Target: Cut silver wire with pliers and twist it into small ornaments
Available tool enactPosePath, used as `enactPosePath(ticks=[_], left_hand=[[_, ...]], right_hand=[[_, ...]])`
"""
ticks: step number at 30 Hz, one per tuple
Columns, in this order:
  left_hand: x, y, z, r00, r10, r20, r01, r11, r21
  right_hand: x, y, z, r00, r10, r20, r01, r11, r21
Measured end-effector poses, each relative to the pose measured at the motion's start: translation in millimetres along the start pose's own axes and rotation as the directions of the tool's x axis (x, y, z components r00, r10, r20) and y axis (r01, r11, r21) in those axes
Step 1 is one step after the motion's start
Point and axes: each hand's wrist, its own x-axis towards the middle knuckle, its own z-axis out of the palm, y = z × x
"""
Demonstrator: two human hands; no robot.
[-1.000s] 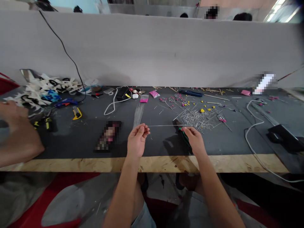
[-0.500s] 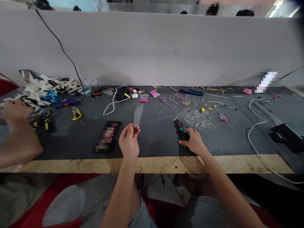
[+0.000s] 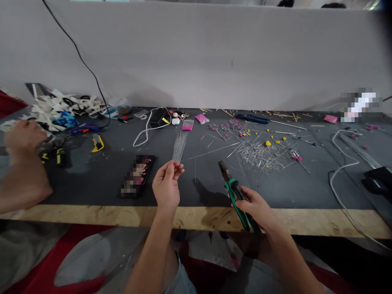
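My left hand (image 3: 167,185) is raised over the dark mat, thumb and fingertips pinched together at the near end of a bundle of thin straight wires (image 3: 179,143). Whether one wire sits between the fingers is too fine to see. My right hand (image 3: 257,208) grips the green handles of a pair of pliers (image 3: 233,188), held just above the table's wooden front edge (image 3: 208,218). The pliers' dark jaws point up and to the left. A single long wire (image 3: 214,150) lies loose on the mat between my hands.
A heap of cut wire bits (image 3: 260,153) with yellow and pink beads lies to the right. A blurred phone (image 3: 136,175), a yellow utility knife (image 3: 98,143) and white cables lie about. A co-worker's hand (image 3: 23,136) works at far left. A grey partition stands behind.
The long wire once stretched between my hands now lies on the mat. My right hand picked up the pliers and drew them back toward the table edge. My left hand moved to the wire bundle.
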Motion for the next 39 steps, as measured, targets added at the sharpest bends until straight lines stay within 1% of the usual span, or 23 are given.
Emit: enactPosePath(ticks=[3,4,5,7,9,13,17,21,25,27,30,34,39], left_hand=[[-1.7,0.5,3.4,1.000,0.006,0.009,-0.006,1.000,0.003],[-2.3,0.6,4.4,1.000,0.008,0.013,-0.008,1.000,0.007],[-3.0,0.9,5.2,1.000,0.009,0.018,-0.009,1.000,0.014],[-4.6,1.7,6.6,1.000,0.011,0.027,-0.012,1.000,0.026],[-6.1,2.9,7.6,0.999,0.016,0.040,-0.017,0.999,0.035],[-7.7,4.7,9.1,0.998,0.020,0.060,-0.023,0.998,0.053],[-8.3,4.0,10.8,0.997,-0.005,0.072,0.001,0.998,0.060],[-10.5,2.9,12.6,0.996,-0.010,0.085,0.005,0.998,0.057],[-13.0,2.9,13.9,0.996,0.003,0.088,-0.010,0.997,0.077],[-13.6,3.1,14.1,0.996,0.009,0.086,-0.015,0.997,0.078],[-14.4,2.8,13.9,0.996,0.021,0.084,-0.025,0.999,0.048],[-19.4,-0.8,15.9,0.996,0.009,0.088,-0.009,1.000,0.002],[-31.6,-10.9,22.9,0.989,-0.055,0.134,0.052,0.998,0.028]], right_hand=[[-0.4,-4.8,11.8,0.996,0.082,0.035,-0.086,0.986,0.142],[-0.1,-6.1,14.1,0.995,0.092,0.049,-0.100,0.978,0.181],[0.4,-7.2,15.6,0.994,0.087,0.064,-0.098,0.974,0.206],[2.1,-8.8,17.0,0.996,0.037,0.082,-0.054,0.975,0.215],[4.1,-9.9,17.3,0.997,-0.003,0.079,-0.012,0.981,0.194],[7.8,-11.5,19.1,0.999,-0.008,0.039,0.001,0.985,0.173],[11.4,-13.1,23.1,1.000,-0.013,-0.008,0.014,0.987,0.162],[14.4,-14.4,28.5,0.999,-0.029,-0.026,0.032,0.991,0.130],[15.6,-14.6,34.4,0.997,-0.074,-0.035,0.078,0.990,0.118],[15.7,-14.7,36.6,0.994,-0.088,-0.059,0.093,0.992,0.084],[15.5,-15.7,38.6,0.989,-0.120,-0.089,0.118,0.993,-0.025],[15.3,-18.2,41.3,0.983,-0.170,-0.073,0.162,0.982,-0.097],[15.7,-20.8,46.1,0.981,-0.188,-0.050,0.180,0.974,-0.135]])
